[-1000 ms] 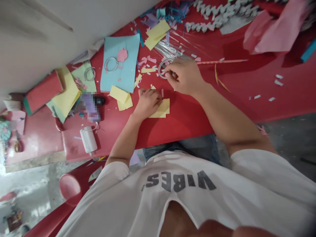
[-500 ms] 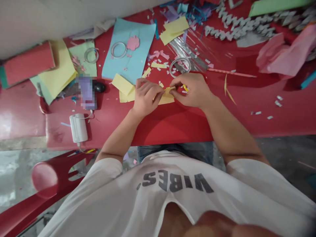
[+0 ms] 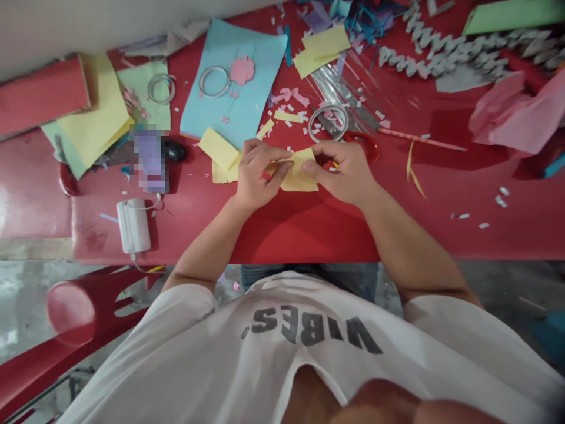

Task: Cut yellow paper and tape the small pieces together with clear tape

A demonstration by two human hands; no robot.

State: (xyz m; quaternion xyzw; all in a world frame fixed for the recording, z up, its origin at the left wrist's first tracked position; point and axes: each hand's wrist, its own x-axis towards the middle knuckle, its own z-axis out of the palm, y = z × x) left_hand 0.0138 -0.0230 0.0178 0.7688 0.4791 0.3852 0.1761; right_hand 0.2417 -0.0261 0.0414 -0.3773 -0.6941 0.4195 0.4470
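A piece of yellow paper [image 3: 301, 175] is held between my two hands above the red table. My left hand [image 3: 260, 174] pinches its left edge between thumb and fingers. At the right edge, my right hand [image 3: 346, 171] grips it with the thumb on top. Folded yellow paper [image 3: 219, 148] lies just left of my left hand. Beyond my right hand rests a roll of clear tape [image 3: 329, 123], with red-handled scissors [image 3: 368, 146] partly hidden beside it. Small paper scraps lie around the tape.
A blue sheet [image 3: 194, 97] bears a second tape roll [image 3: 214, 81] and a pink paper flower [image 3: 242, 70]. To the left are a phone [image 3: 150, 159], a black mouse [image 3: 176, 151] and a white power bank [image 3: 133, 227]. Pink paper [image 3: 521, 115] lies at the right.
The yellow paper, earlier folded narrow between my fingertips, now shows a wider flat face. My right thumb lies on it. The whole view has shifted slightly.
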